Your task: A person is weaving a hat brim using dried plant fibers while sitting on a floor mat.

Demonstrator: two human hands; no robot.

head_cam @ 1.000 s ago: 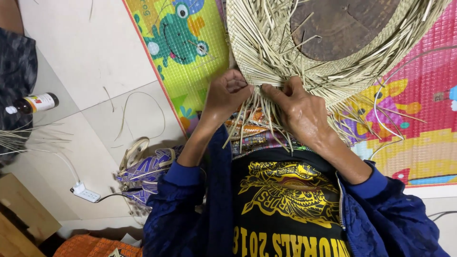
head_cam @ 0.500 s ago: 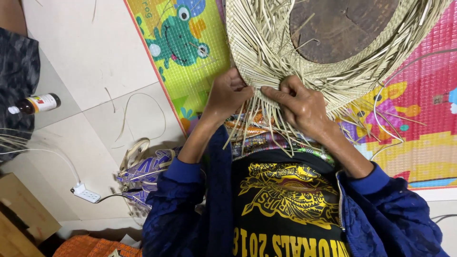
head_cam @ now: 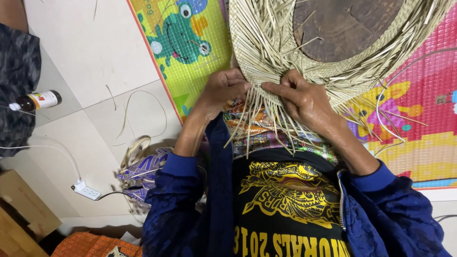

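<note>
Both hands, left (head_cam: 223, 90); right (head_cam: 300, 97), pinching stiff pale strands of round woven straw mat (head_cam: 266, 43)

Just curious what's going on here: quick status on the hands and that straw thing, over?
Left hand and right hand both gripping woven straw piece at its rim. Loose strands hang over lap. Nothing blocking.

Pale tiled floor (head_cam: 85, 52) lying under even indoor light, loose straw strips (head_cam: 143, 112) scattering across it. Colourful cartoon play mat (head_cam: 190, 52) covering the right side. Small bottle (head_cam: 35, 101) resting at the left edge; white power strip (head_cam: 85, 190) trailing cables; cardboard box (head_cam: 24, 204) sitting bottom left.
</note>
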